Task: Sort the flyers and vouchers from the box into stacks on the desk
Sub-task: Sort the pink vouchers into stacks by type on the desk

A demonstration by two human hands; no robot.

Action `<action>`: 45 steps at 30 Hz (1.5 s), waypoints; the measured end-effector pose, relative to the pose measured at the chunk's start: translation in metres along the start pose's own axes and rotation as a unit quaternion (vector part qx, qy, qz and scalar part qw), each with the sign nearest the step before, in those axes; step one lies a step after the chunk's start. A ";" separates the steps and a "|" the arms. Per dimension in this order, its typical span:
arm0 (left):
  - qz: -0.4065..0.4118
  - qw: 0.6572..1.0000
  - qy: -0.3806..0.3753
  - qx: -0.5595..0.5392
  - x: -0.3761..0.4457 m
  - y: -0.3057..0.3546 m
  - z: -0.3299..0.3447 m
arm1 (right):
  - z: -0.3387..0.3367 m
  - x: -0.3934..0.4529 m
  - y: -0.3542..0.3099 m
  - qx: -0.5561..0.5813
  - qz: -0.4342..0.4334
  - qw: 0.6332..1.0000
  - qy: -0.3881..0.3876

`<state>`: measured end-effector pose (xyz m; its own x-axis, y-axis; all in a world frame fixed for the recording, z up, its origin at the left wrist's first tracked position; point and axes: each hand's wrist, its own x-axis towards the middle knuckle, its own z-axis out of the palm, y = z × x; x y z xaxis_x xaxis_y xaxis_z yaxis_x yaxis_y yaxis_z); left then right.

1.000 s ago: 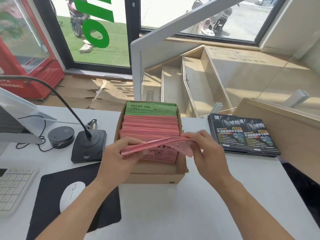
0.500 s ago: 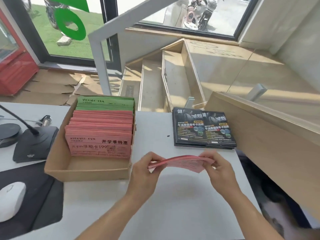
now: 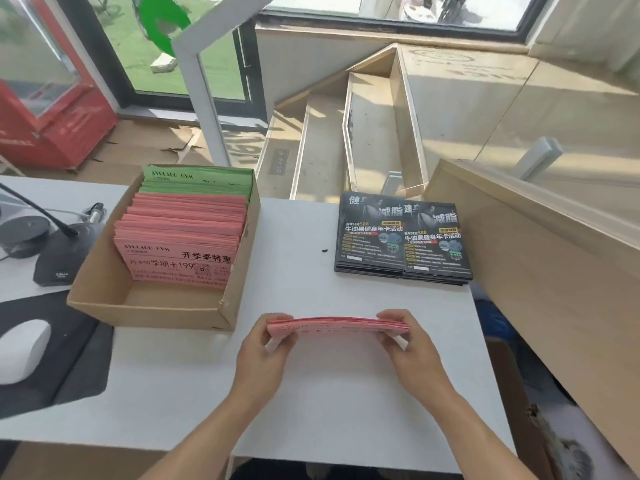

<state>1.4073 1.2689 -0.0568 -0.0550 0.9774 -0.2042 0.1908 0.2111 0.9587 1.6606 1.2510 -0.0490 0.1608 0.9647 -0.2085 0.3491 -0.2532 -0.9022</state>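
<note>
A bundle of pink vouchers (image 3: pixel 337 326) is held level just above the white desk (image 3: pixel 311 410), right of the box. My left hand (image 3: pixel 266 355) grips its left end and my right hand (image 3: pixel 408 351) grips its right end. The open cardboard box (image 3: pixel 152 310) holds more pink vouchers (image 3: pixel 183 233) standing on edge, with green vouchers (image 3: pixel 201 183) behind them. A stack of dark flyers (image 3: pixel 403 237) lies at the desk's far right.
Left of the box stand a desk microphone base (image 3: pixel 57 261), a white mouse (image 3: pixel 22 349) on a black mat (image 3: pixel 59 368), and a round black puck (image 3: pixel 24 230). A raised wooden counter (image 3: pixel 554 278) borders the desk on the right.
Both hands have carried the pink bundle out of the box and rightward over the desk, then lowered and squared it. The camera view has swung to the right.
</note>
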 end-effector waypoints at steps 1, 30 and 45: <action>0.000 1.000 0.000 0.012 0.000 -0.002 0.001 | 0.001 0.000 0.002 -0.002 0.009 1.000 -0.003; 0.035 0.973 -0.124 0.189 0.032 -0.010 0.141 | -0.075 0.004 0.079 -0.200 0.088 0.962 0.163; 0.084 0.968 -0.119 0.207 0.035 0.001 0.151 | -0.071 0.012 0.065 -0.260 0.041 0.947 0.184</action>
<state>1.5538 1.3059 -0.0927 0.2282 0.9635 -0.1397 0.5557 -0.0111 0.8313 1.7506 1.2407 -0.0831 0.4839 0.8743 -0.0384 0.7134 -0.4194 -0.5614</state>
